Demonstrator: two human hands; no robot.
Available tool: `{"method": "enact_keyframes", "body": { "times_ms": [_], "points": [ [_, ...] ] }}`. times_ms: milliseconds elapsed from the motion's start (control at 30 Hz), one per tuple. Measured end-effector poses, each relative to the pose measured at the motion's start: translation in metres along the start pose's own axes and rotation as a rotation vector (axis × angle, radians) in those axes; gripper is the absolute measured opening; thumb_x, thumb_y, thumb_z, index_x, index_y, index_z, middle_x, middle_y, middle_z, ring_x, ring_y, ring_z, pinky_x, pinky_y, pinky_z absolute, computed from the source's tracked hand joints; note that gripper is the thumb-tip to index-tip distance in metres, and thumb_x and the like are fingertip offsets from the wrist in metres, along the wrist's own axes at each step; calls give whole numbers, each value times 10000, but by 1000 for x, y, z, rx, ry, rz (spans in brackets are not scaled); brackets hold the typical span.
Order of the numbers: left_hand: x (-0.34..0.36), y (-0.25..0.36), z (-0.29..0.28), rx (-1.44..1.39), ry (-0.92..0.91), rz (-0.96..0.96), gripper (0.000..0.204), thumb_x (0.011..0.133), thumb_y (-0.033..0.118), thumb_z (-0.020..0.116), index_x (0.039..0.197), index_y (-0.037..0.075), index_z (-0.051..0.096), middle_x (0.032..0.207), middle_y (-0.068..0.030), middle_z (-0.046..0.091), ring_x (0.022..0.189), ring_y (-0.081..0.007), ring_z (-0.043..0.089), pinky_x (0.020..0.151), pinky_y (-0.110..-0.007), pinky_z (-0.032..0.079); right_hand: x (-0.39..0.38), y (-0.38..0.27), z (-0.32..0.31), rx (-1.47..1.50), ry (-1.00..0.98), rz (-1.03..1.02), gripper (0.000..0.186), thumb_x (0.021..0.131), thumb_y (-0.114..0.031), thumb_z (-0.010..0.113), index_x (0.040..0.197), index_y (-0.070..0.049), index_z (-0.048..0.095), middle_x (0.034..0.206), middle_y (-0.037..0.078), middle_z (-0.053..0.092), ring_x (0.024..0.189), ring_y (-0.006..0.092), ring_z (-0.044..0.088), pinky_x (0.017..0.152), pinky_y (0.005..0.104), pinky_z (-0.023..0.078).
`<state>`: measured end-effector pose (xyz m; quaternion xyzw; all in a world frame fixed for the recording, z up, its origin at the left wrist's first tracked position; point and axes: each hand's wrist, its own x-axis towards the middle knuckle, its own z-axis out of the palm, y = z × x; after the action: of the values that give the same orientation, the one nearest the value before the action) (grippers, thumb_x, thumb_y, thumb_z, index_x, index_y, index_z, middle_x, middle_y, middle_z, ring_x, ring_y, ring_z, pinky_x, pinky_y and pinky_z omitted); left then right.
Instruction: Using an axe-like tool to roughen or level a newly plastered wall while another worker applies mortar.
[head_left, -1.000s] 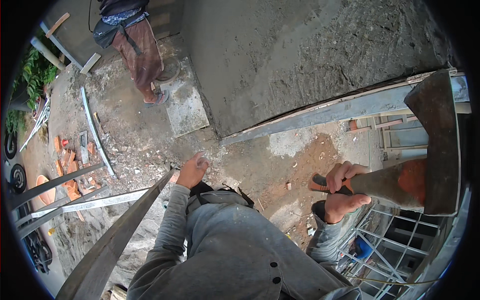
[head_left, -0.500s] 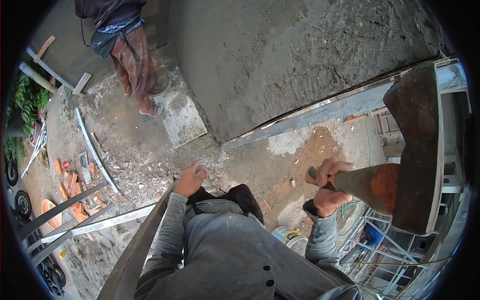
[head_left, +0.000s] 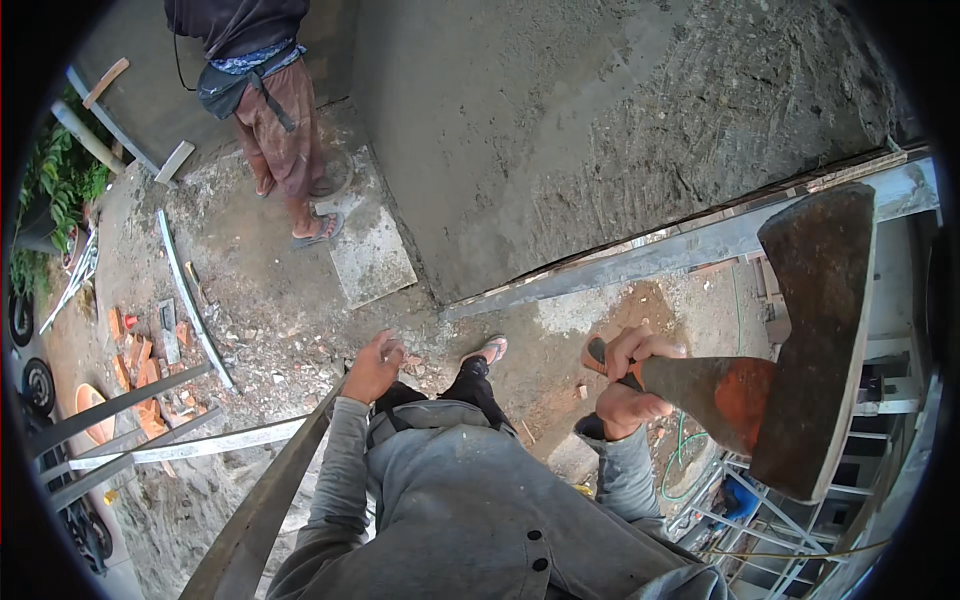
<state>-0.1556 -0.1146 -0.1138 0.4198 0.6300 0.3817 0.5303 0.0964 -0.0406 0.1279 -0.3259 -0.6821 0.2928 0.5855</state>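
My left hand (head_left: 376, 368) is at the lower middle, fingers loosely curled and apart, beside the upper end of a long metal bar (head_left: 255, 505); whether it touches the bar is unclear, and I see nothing held in it. My right hand (head_left: 632, 390) grips the black-and-orange handle of a scraper-like tool (head_left: 808, 330), whose flared neck and wide, dark, stained steel blade reach out to the right. Behind the tool runs a metal straightedge (head_left: 600, 283) along the edge of a grey mortar surface (head_left: 600, 120). My foot in a sandal (head_left: 490, 351) shows between my hands.
A co-worker (head_left: 270, 130) stands at upper left beside a pale slab (head_left: 372, 262). Broken orange bricks (head_left: 140, 368), an orange basin (head_left: 92, 410), metal bars (head_left: 190, 300) and motorbike wheels (head_left: 35, 385) lie left. A white metal frame (head_left: 790, 530) and green hose (head_left: 682, 450) are lower right.
The tool in my right hand has swung left and downward in the picture. My left hand sits a little lower, and my sandalled foot has come into view. The co-worker's legs have shifted slightly.
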Motion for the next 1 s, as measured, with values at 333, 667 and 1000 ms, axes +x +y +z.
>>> {"method": "enact_keyframes", "body": {
  "times_ms": [333, 667, 1000],
  "points": [
    [13, 2, 6, -66, 35, 58, 447, 928, 211, 571, 1304, -14, 482, 1114, -205, 661, 1047, -293, 645, 887, -359, 494, 28, 10, 19, -233, -164, 143, 627, 940, -641, 366, 839, -28, 455, 545, 9, 418, 435, 76, 398, 397, 235, 323],
    [10, -3, -10, -124, 122, 22, 430, 925, 196, 576, 1292, -12, 494, 1107, -206, 665, 1037, -288, 652, 881, -357, 499, 84, 41, 42, 11, -39, 645, 524, 988, -565, 343, 829, -74, 430, 560, -22, 360, 442, 73, 328, 409, 241, 287],
    [12, 84, 13, -39, -3, 188, 446, 918, 146, 592, 1325, 9, 469, 1178, -182, 636, 1086, -265, 621, 922, -340, 482, 66, 4, 75, -7, 74, -108, 646, 916, -678, 382, 817, -41, 416, 580, 25, 422, 467, 90, 379, 419, 253, 323]
  ]
}}
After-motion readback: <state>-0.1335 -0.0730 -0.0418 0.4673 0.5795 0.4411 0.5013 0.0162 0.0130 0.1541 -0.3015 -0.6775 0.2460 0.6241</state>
